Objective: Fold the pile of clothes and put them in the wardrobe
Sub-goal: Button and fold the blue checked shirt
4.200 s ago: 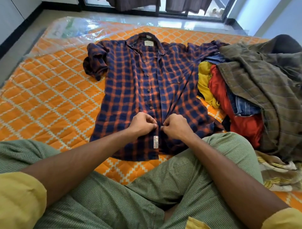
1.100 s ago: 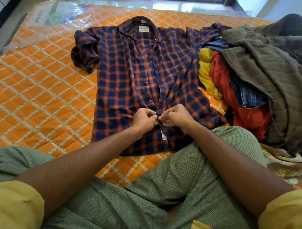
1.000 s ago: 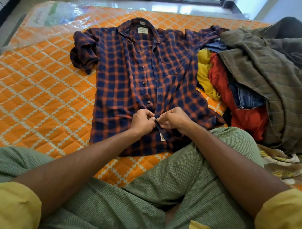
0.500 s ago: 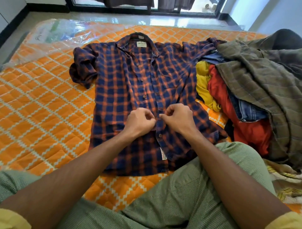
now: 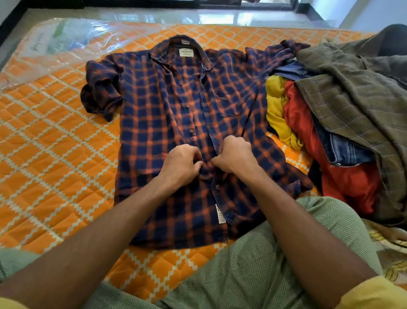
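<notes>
Orange quilted mattress [image 5: 55,154]; glossy floor [image 5: 220,17]; dark window frame [image 5: 143,2].

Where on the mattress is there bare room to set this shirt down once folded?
Broad bare mattress lies on the person's left, bordered by the plaid shirt, its bunched sleeve and the plastic wrap. The right is crowded: the clothes pile touches the shirt.

Fingertips of the left grip [image 5: 182,164] and right grip [image 5: 236,154] curl under the knuckles, so just what they pinch on the plaid shirt [image 5: 163,123] can't be seen. Upper right, the shirt's sleeve disappears under the pile of clothes [image 5: 352,114], itself cut by the right edge. The collar label [image 5: 186,52] and hem tag [image 5: 221,217] are too small to read. A knee [image 5: 308,231] covers the hem's lower right corner.
</notes>
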